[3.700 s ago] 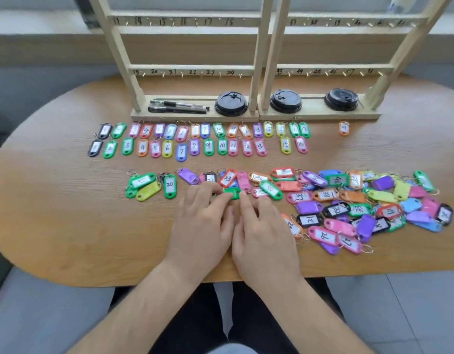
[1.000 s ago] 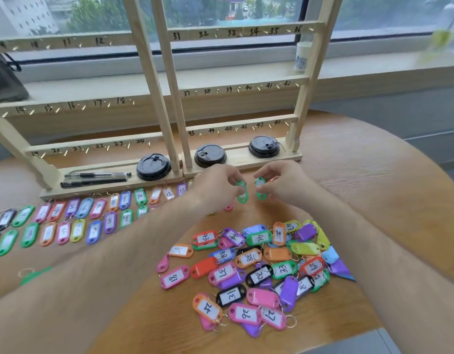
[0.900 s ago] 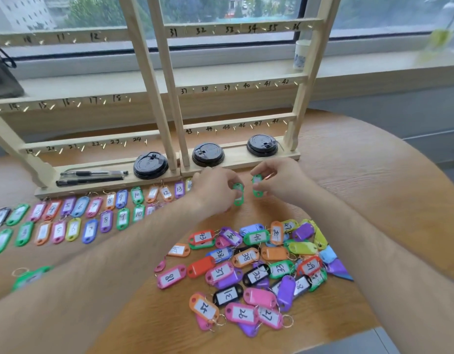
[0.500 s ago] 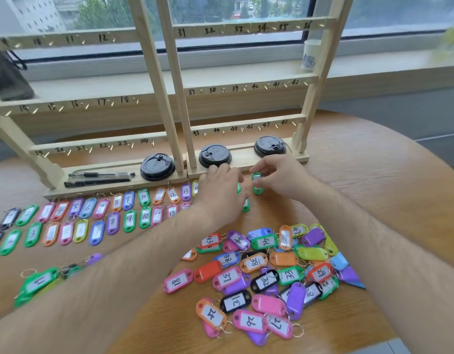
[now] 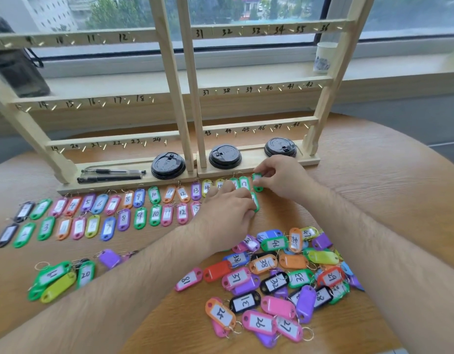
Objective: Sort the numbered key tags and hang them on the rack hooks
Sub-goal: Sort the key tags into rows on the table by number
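Pinching green plastic key tag (image 5: 258, 182) at upper row's right end: right hand (image 5: 284, 178); left hand (image 5: 225, 215) grips second green tag (image 5: 255, 203) on wooden worktop (image 5: 374, 187), bare wood rightward.

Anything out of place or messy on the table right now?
Nothing damaged. A stray cluster of tags lies at the left, apart from the main pile, and several pile tags lie face down. The rack hooks in view are bare.

Two green tags (image 5: 257, 182) (image 5: 255, 203), black lids (image 5: 167, 166), pale wooden rack (image 5: 174, 80), brown wood-grain table (image 5: 374, 187).
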